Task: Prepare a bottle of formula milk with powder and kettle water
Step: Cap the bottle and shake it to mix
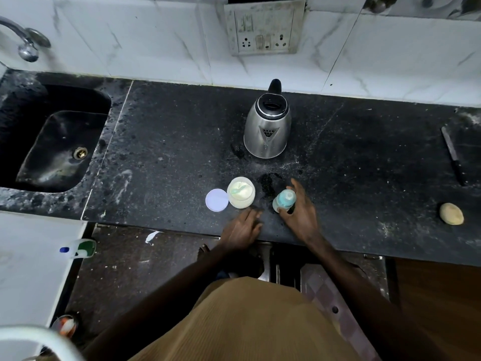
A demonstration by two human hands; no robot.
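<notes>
A small baby bottle (285,199) with a blue teat collar stands on the black counter (161,157), and my right hand (299,213) grips it from the right side. Left of it sits an open jar of pale formula powder (241,192) with a light green scoop inside. Its round white lid (216,200) lies flat beside the jar on the left. My left hand (243,229) rests on the counter just below the jar, fingers relaxed and holding nothing. A steel electric kettle (267,128) stands farther back with its lid open.
A dark sink (56,142) with a tap (27,45) lies at the far left. A knife (454,158) and a round yellowish lump (451,213) lie at the right end. A wall socket panel (264,29) is behind the kettle.
</notes>
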